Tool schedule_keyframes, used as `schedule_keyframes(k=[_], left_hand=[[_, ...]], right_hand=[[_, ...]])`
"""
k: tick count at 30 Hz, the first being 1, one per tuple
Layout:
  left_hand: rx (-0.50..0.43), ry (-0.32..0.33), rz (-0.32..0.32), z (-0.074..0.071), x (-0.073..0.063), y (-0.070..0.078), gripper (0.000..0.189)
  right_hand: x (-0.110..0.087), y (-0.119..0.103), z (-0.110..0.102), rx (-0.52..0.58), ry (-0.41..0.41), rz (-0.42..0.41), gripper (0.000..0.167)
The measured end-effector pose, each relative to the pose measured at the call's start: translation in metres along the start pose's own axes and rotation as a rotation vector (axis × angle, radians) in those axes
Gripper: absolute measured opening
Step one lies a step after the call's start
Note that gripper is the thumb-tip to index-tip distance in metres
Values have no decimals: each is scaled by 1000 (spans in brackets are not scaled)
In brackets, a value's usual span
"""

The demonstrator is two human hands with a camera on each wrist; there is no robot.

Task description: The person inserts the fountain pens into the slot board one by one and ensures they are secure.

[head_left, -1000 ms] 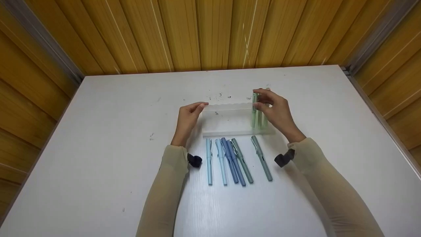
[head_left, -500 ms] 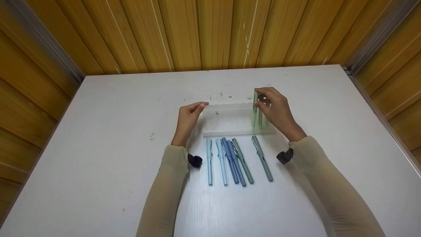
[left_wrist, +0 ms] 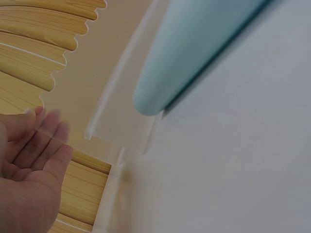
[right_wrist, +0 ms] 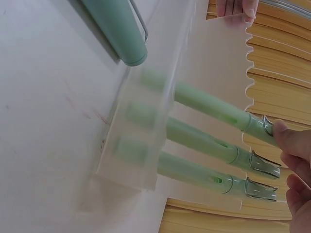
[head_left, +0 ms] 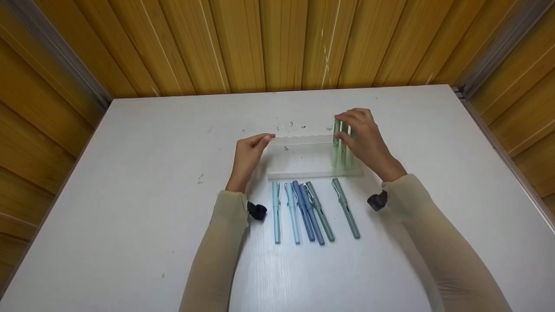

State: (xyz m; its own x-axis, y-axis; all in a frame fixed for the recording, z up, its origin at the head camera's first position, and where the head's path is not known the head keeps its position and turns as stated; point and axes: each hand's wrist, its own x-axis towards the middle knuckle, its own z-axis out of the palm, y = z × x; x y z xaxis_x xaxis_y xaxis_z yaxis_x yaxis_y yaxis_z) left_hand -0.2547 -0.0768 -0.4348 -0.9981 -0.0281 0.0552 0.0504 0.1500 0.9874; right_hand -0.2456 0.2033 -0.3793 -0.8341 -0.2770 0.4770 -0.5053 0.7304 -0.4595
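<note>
A translucent, frosted pen rack (head_left: pixel 299 160) with a scalloped back edge stands mid-table. My left hand (head_left: pixel 249 160) pinches its left upper edge between thumb and fingers; in the left wrist view that hand (left_wrist: pixel 36 165) is beside the scallops. Three light green pens stand in the rack's right end, caps up with metal clips. The leftmost light green pen (right_wrist: pixel 214 104) is held near its cap end by my right hand (head_left: pixel 362 136), thumb on the near side and a finger at its top. Beside it are the middle pen (right_wrist: pixel 199 138) and the outer pen (right_wrist: pixel 194 172).
In front of the rack lie two light blue pens (head_left: pixel 291 214), two dark blue pens (head_left: pixel 305 214) and two grey-green pens (head_left: pixel 347 210), the last one apart on the right. A white table (head_left: pixel 130 208) carries everything. A yellow plank wall (head_left: pixel 282 47) rises behind.
My right hand's other fingers have lifted and spread away from the neighbouring pens, while thumb and forefinger stay at the leftmost light green pen. The left hand and rack have not moved.
</note>
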Motion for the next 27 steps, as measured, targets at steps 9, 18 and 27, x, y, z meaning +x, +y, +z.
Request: schedule_keyframes(k=[9, 18, 27], left_hand=[[12, -2, -8, 0, 0, 0, 26], [35, 8, -5, 2, -1, 0, 25], [39, 13, -3, 2, -1, 0, 24]], right_hand=[[4, 5, 3, -2, -30, -10, 40], [6, 9, 3, -30, -70, -5, 42], [7, 10, 4, -27, -86, 12, 45]])
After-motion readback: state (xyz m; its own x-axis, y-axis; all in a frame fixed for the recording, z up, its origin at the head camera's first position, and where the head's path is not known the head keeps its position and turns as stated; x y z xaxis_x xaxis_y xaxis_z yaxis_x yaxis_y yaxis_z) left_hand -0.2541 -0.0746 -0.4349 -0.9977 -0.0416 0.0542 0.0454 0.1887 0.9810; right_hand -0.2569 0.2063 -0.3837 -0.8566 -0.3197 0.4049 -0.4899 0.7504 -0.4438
